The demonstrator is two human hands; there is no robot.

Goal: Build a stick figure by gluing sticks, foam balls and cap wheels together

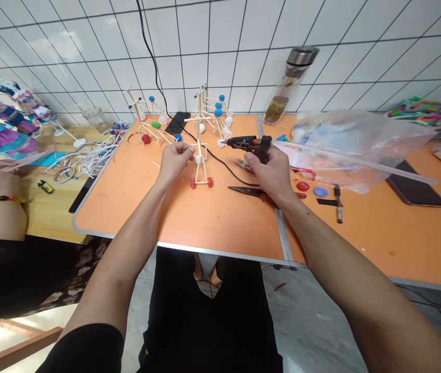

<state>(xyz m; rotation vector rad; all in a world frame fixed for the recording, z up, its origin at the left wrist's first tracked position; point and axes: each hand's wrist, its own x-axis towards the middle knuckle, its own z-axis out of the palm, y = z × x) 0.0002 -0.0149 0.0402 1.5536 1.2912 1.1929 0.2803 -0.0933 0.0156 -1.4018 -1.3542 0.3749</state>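
Observation:
In my right hand is a black hot glue gun, its nozzle pointing left and a long clear glue stick running out of its back. My left hand is closed in a pinch at the left side of a small wooden stick model, which stands upright on red wheels. The exact spot that the fingertips grip is hidden. The glue gun's nozzle is to the right of this model, apart from it. Below my right hand lie dark-bladed scissors.
Behind are more stick models with coloured beads, a phone and a glass bottle. A plastic bag, a red cap, a blue cap, a pen and another phone lie right. A co-worker's arm rests left.

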